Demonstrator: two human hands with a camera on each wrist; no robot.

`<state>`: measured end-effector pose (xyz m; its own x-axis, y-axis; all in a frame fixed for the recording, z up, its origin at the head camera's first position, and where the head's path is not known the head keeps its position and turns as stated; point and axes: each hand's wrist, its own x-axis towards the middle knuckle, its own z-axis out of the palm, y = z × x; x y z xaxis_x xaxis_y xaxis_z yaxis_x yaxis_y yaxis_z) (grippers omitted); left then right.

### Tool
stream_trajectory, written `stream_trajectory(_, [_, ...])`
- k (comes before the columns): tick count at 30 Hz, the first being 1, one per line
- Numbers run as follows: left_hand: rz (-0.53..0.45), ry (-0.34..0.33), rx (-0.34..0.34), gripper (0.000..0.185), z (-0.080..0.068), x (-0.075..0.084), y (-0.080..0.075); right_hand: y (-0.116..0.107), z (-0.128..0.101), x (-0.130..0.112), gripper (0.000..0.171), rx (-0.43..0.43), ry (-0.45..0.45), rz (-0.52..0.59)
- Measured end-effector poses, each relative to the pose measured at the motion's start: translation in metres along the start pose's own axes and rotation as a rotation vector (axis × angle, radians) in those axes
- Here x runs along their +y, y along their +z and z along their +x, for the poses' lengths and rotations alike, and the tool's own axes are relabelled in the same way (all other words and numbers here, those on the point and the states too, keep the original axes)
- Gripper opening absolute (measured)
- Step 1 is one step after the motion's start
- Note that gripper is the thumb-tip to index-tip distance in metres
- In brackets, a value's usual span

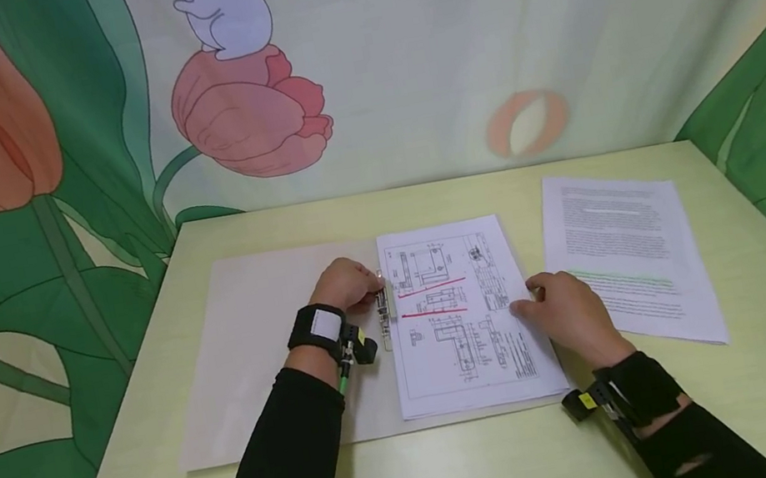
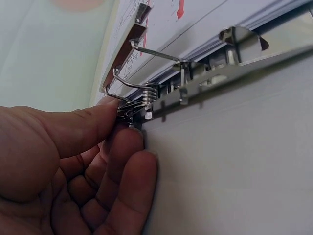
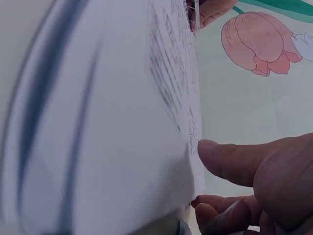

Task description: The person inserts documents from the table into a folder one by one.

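Observation:
In the head view an open white folder (image 1: 268, 326) lies on the table, with a stack of printed drawing sheets (image 1: 478, 350) on its right half. Two red lines mark the top sheet. A metal lever clip (image 2: 195, 78) runs along the stack's left edge, its sprung bar (image 2: 124, 54) raised over the paper. My left hand (image 1: 347, 283) pinches the far end of the clip between thumb and fingers. At the stack's right edge is my right hand (image 1: 569, 313), thumb on the top sheet and fingers curled at the edge; the fingertips' undersides are hidden.
Right of the folder lies a separate stack of text pages (image 1: 622, 258) with a green highlighted line, close to my right hand. The pale table (image 1: 467, 470) ends at a printed curtain (image 1: 398, 59) behind.

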<state>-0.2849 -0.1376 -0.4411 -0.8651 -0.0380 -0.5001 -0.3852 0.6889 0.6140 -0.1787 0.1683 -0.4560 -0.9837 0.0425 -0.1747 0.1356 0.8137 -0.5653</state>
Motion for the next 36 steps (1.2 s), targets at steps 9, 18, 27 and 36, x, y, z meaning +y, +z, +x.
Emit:
stream_trajectory(9, [-0.018, 0.010, 0.001, 0.015, 0.000, 0.002, -0.001, 0.004, 0.004, -0.005, 0.045, 0.048, -0.031, -0.057])
stream_trajectory(18, [0.010, 0.048, -0.004, 0.017, 0.004, -0.002, 0.004, 0.004, 0.002, -0.005, 0.038, 0.045, -0.060, -0.076])
stream_trajectory(27, [0.013, 0.041, 0.001, 0.016, 0.000, 0.000, 0.005, 0.004, -0.001, -0.004, 0.049, 0.051, -0.035, -0.093])
stream_trajectory(36, [-0.003, 0.031, -0.002, 0.015, 0.001, -0.002, 0.002, -0.018, -0.001, 0.023, 0.057, 0.143, 0.015, -0.096])
